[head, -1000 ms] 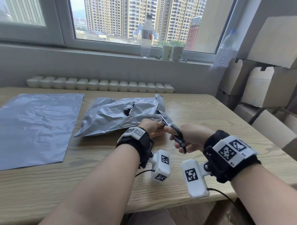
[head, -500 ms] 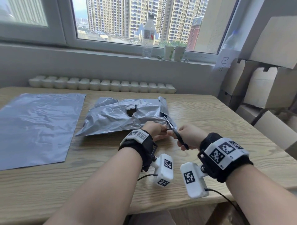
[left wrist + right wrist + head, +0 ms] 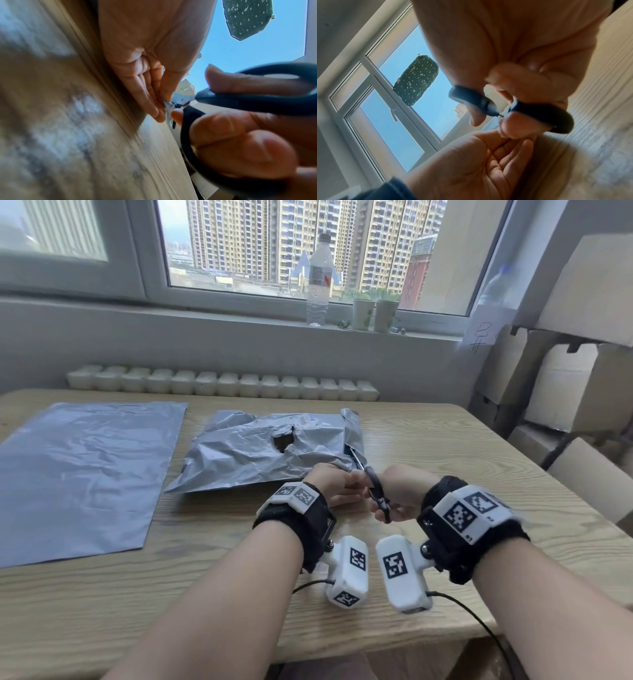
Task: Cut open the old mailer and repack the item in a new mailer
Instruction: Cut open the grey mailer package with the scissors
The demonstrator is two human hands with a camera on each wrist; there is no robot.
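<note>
- Wooden table (image 3: 445, 446) carries my old mailer (image 3: 239, 450), crumpled, torn; contents hidden.
- New mailer (image 3: 78, 474) lies flat, leftward.
- My left hand (image 3: 330, 482) pinches the old mailer's corner.
- My right hand (image 3: 402, 494) grips scissors (image 3: 375, 489) there.

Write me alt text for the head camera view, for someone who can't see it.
Two hands cut a crumpled grey mailer on a wooden table: the right hand works black scissors at its right edge while the left hand pinches the plastic. A flat new mailer lies to the left.
</note>
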